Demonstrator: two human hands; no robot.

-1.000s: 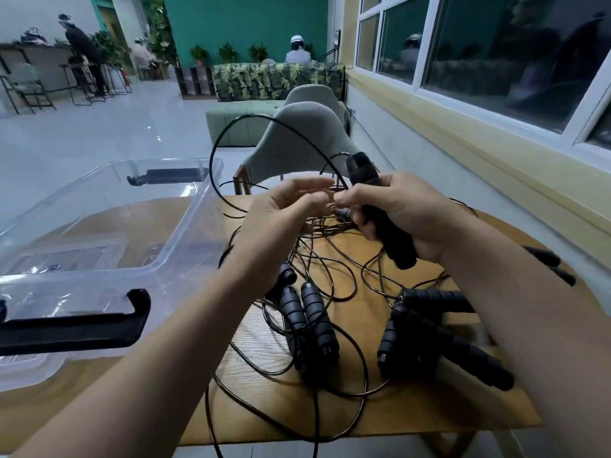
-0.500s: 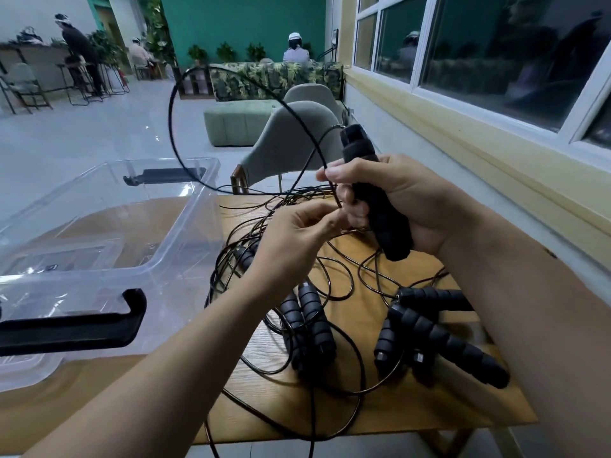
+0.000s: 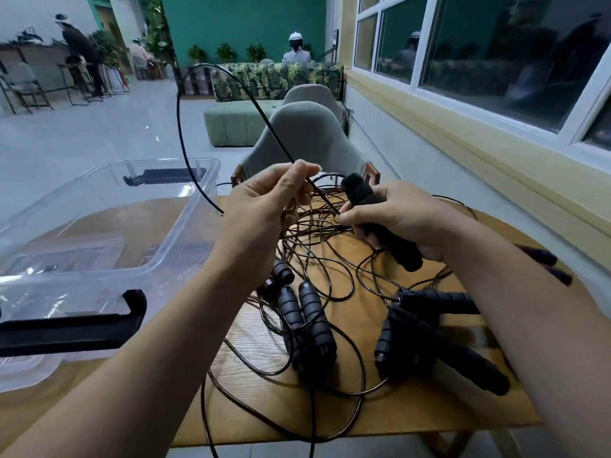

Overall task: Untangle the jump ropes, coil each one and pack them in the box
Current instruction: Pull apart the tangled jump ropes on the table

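Two hands (image 3: 261,209) (image 3: 403,219), one clear box (image 3: 99,180), two grey chairs (image 3: 307,140) (image 3: 314,94) — handles (image 3: 314,319) (tangled among cords (image 3: 314,223)) defy counting.

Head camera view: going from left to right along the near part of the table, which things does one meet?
Black clip of the clear box → pair of ribbed handles lying side by side → heap of black handles.

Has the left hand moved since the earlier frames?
Yes. The left hand, pinching the thin black rope, rose; fingertips now overlap the grey chair back.

Dim, even indoor light; wide-angle bending at the edges, reflections glazing the dark window (image 3: 496,61).
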